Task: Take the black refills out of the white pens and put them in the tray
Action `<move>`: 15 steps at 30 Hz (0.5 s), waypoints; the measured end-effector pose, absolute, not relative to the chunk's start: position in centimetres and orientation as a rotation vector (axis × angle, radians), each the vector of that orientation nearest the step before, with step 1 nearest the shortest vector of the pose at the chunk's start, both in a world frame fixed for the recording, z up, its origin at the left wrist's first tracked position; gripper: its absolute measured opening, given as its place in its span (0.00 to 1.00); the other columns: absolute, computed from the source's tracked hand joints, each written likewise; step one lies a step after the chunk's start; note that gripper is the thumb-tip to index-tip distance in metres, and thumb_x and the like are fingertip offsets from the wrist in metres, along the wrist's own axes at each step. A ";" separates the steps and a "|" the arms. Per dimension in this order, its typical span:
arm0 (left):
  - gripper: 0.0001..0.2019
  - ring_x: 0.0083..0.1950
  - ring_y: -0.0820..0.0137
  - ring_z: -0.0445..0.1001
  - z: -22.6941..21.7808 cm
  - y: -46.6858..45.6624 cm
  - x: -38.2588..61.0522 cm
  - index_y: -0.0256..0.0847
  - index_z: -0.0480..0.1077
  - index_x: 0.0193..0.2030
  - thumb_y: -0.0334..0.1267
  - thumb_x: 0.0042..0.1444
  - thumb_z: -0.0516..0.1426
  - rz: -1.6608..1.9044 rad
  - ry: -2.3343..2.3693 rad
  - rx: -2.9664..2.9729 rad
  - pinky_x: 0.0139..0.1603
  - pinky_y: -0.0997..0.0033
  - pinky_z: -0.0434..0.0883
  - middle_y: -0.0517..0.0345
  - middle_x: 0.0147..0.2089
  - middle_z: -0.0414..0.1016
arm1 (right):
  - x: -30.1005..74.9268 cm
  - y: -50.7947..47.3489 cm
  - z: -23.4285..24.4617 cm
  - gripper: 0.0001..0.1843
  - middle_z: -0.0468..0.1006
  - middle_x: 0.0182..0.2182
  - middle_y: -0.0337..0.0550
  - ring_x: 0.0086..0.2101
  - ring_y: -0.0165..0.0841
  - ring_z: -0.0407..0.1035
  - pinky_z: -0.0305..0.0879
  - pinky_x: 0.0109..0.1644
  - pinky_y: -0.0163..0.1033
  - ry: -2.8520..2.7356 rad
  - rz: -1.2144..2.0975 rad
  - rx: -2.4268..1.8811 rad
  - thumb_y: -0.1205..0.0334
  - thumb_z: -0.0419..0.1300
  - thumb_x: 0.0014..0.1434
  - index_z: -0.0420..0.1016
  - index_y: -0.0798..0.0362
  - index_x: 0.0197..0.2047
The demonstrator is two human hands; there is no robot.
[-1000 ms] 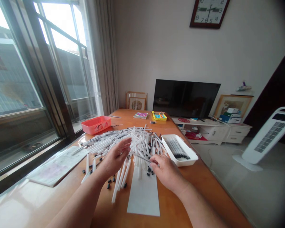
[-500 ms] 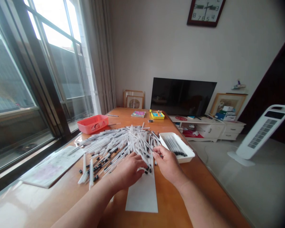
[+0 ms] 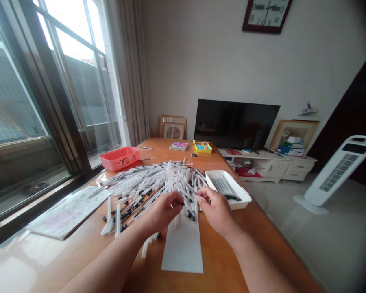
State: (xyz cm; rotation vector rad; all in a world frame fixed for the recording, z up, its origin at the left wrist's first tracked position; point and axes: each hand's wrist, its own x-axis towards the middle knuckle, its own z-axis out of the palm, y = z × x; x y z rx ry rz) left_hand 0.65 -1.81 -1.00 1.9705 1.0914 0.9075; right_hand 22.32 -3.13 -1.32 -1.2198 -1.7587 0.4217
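My left hand point(image 3: 166, 211) is closed in a pinch, with a small black pen cap point(image 3: 182, 204) at its fingertips. Opposite it, my right hand point(image 3: 216, 208) grips the near end of a translucent pen barrel point(image 3: 189, 188) between thumb and fingers; the barrel points up and left over the pile. Beyond both hands spreads a heap of translucent white pen barrels point(image 3: 146, 179), with several loose black caps point(image 3: 129, 210) on its left side. A few more caps lie on the white paper strip point(image 3: 183, 252) below the hands.
Right of my right hand, a white tray point(image 3: 245, 198) holds a row of black-ended pens point(image 3: 224, 185). A red plastic box point(image 3: 120, 159) stands back left. A flat booklet point(image 3: 64, 213) lies at the left. Farther back are a yellow box point(image 3: 202, 149) and a magazine point(image 3: 178, 146).
My left hand has lifted from the caps near the paper strip and now pinches one black cap. My right hand stays almost in place with the pen barrel.
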 end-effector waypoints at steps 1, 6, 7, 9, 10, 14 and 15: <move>0.05 0.36 0.69 0.70 -0.9 -1.4 0.2 0.40 0.71 0.38 0.38 0.56 0.60 0.984 1.040 1.825 0.39 0.70 0.66 0.57 0.34 0.74 | 22.3 -3.1 -1.3 0.08 0.80 0.37 0.41 0.37 0.36 0.74 0.68 0.41 0.38 -1.760 0.422 -1.218 0.59 0.57 0.63 0.76 0.48 0.43; 0.11 0.39 0.70 0.72 -0.2 -0.5 -2.1 0.39 0.73 0.40 0.38 0.52 0.66 1.172 0.903 1.342 0.43 0.71 0.65 0.57 0.38 0.76 | 22.3 -3.2 -1.4 0.08 0.80 0.36 0.41 0.38 0.37 0.73 0.68 0.42 0.39 -1.793 0.406 -1.212 0.60 0.57 0.63 0.76 0.47 0.42; 0.12 0.40 0.70 0.72 -0.1 -0.5 -2.3 0.39 0.73 0.40 0.38 0.51 0.67 1.188 0.893 1.304 0.43 0.71 0.65 0.56 0.38 0.77 | 22.3 -3.2 -1.4 0.08 0.80 0.36 0.41 0.38 0.37 0.73 0.68 0.42 0.39 -1.806 0.407 -1.208 0.60 0.57 0.63 0.76 0.47 0.42; 0.12 0.40 0.70 0.72 0.0 -0.4 -2.7 0.39 0.75 0.40 0.38 0.50 0.67 1.212 0.890 1.244 0.43 0.70 0.65 0.56 0.38 0.77 | 22.2 -3.3 -1.4 0.07 0.79 0.36 0.41 0.38 0.37 0.73 0.68 0.42 0.39 -1.829 0.407 -1.200 0.61 0.57 0.62 0.77 0.47 0.42; 0.12 0.39 0.70 0.72 0.1 -0.4 -2.8 0.39 0.75 0.40 0.38 0.50 0.68 1.222 0.898 1.217 0.43 0.71 0.65 0.57 0.38 0.77 | 22.2 -3.4 -1.3 0.08 0.79 0.36 0.41 0.38 0.37 0.72 0.67 0.42 0.39 -1.839 0.405 -1.196 0.62 0.57 0.62 0.77 0.47 0.42; 0.11 0.38 0.71 0.72 0.2 -0.2 -3.1 0.39 0.76 0.38 0.38 0.49 0.68 1.255 0.947 1.159 0.42 0.71 0.64 0.57 0.36 0.77 | 22.2 -3.6 -1.0 0.07 0.79 0.35 0.41 0.37 0.36 0.71 0.66 0.42 0.39 -1.876 0.379 -1.193 0.64 0.58 0.61 0.77 0.48 0.40; 0.11 0.38 0.71 0.72 0.3 -0.1 -3.1 0.39 0.76 0.38 0.38 0.48 0.68 1.264 0.956 1.161 0.42 0.71 0.64 0.57 0.36 0.77 | 22.2 -3.6 -0.9 0.06 0.79 0.35 0.41 0.38 0.36 0.71 0.66 0.42 0.39 -1.884 0.369 -1.197 0.64 0.58 0.61 0.77 0.48 0.39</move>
